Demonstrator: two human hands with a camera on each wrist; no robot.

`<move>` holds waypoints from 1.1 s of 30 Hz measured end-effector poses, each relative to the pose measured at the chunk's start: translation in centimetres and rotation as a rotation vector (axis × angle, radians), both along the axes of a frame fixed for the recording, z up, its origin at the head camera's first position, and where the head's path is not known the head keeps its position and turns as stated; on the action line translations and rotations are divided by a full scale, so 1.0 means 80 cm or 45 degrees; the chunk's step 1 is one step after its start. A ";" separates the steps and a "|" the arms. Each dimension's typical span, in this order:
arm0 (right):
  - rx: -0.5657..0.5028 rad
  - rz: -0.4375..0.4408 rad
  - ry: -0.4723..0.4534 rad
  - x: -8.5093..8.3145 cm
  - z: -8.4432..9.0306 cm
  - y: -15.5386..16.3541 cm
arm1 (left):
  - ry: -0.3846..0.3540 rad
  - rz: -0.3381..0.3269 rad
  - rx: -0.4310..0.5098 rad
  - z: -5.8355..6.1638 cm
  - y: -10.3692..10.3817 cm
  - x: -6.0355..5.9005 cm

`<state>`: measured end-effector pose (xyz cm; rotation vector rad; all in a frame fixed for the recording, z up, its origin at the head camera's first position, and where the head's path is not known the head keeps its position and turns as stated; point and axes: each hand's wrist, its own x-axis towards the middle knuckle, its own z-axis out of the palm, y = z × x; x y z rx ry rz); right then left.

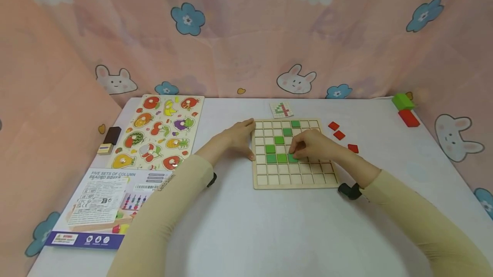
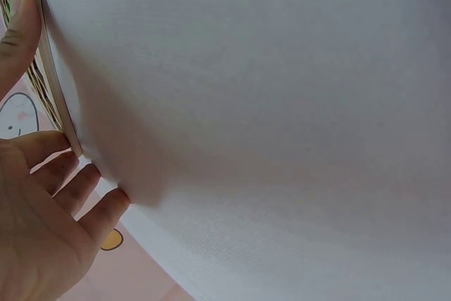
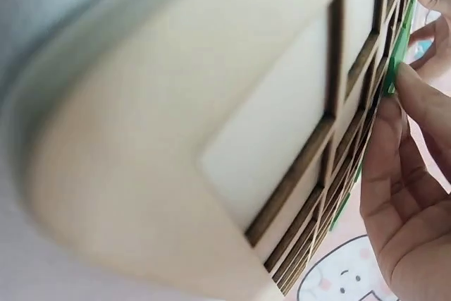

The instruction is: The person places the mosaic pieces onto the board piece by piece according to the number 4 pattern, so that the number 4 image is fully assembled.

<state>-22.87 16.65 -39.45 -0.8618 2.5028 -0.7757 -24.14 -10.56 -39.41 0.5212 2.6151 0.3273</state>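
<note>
A wooden grid board lies flat on the table, with several green square tiles in its cells, most of them in a slanting line. My right hand is over the board's middle, fingers curled, pinching a green tile at the right end of a short row. In the right wrist view, the thumb meets that tile's edge close against the grid. My left hand rests along the board's left side, fingers extended. In the left wrist view, its thumb touches the board's side edge.
A small pattern card lies behind the board. Loose red tiles are to its right; green and red blocks sit farther right. On the left are a fruit puzzle board, a printed box and a dark block.
</note>
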 end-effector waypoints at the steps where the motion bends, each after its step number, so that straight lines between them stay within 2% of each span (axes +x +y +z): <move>1: 0.001 0.008 0.006 0.000 0.000 0.000 | -0.001 0.001 0.002 0.000 0.000 0.000; 6: 0.041 -0.019 0.052 -0.009 0.004 0.009 | 0.002 0.001 0.011 0.000 0.000 0.001; 14: 0.109 -0.266 0.185 -0.054 0.020 0.072 | 0.000 0.002 0.016 0.002 0.000 0.003; 17: 0.153 -0.343 0.230 -0.069 0.019 0.097 | 0.001 0.005 0.012 0.002 0.000 0.002; 20: 0.192 -0.394 0.226 -0.080 0.014 0.115 | 0.005 0.006 0.004 0.001 0.000 0.002; 27: 0.275 -0.403 0.129 -0.090 0.001 0.133 | 0.001 0.003 0.016 0.000 -0.001 0.003; 33: 0.278 -0.395 0.150 -0.091 -0.003 0.137 | 0.011 0.005 0.016 0.002 0.000 0.003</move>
